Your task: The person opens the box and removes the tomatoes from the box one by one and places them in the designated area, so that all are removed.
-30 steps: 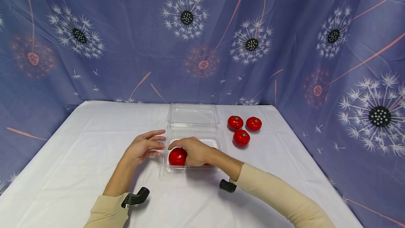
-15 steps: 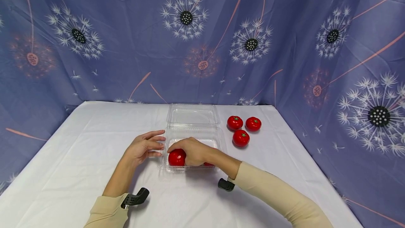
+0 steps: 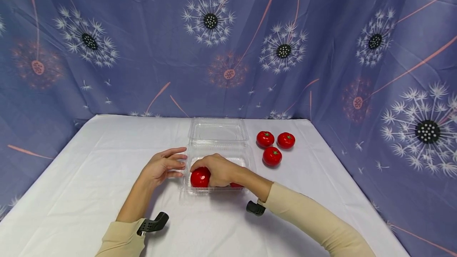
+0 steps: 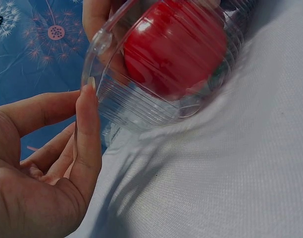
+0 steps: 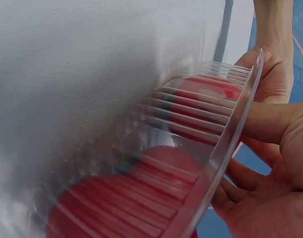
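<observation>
Head view: grips a red tomato at eight o'clock in the clear container with the right hand's curled fingers, and holds the left hand, fingers loose, just outside at nine, with three tomatoes on the bench at two. Left wrist view: has a fingertip at the rim (contact hard to judge), the gripped tomato toward one o'clock. Right wrist view: shows two other tomatoes at five and seven.

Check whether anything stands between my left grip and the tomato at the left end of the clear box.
Yes: the left wall of the clear box stands between the left grip and the tomato. From above, the right grip covers part of it. The lid is folded back, out of the way.
</observation>
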A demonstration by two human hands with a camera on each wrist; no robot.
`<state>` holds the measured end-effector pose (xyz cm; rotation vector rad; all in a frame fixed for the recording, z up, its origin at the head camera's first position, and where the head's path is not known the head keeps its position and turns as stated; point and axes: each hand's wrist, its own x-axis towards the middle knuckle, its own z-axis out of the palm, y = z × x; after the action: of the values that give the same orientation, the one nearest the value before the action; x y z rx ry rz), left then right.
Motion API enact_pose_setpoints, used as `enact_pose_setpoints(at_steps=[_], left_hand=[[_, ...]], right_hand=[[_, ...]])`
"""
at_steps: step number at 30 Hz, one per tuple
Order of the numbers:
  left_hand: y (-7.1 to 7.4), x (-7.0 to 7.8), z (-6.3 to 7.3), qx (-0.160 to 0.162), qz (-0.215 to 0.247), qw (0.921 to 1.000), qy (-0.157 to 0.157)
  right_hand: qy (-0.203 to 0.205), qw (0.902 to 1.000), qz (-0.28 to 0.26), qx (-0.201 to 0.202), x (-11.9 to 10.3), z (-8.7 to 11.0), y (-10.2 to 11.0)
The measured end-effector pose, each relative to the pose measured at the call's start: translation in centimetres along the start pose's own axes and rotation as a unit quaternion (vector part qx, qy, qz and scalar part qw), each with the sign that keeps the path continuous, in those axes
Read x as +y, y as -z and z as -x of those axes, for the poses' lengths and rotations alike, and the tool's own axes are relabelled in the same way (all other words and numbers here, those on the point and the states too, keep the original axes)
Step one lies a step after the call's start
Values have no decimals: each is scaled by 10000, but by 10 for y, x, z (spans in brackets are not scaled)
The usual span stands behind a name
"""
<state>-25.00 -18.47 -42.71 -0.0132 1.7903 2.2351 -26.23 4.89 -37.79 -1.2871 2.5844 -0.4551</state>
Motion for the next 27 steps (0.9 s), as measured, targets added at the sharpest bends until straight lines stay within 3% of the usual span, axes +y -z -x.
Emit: enact_pose_setpoints(at_steps=[12,20,27], left_hand=[[-1,0,0,29,36,10000,-9],[0,-1,0,24,82,10000,15],[1,-1,-1,14,76,10000,32]], right_hand=[[-146,9994,-182,236,0,-1,4],[-721,9945,-638,422,0,1,14],[-819,9850,-1310,775,6,6,23]])
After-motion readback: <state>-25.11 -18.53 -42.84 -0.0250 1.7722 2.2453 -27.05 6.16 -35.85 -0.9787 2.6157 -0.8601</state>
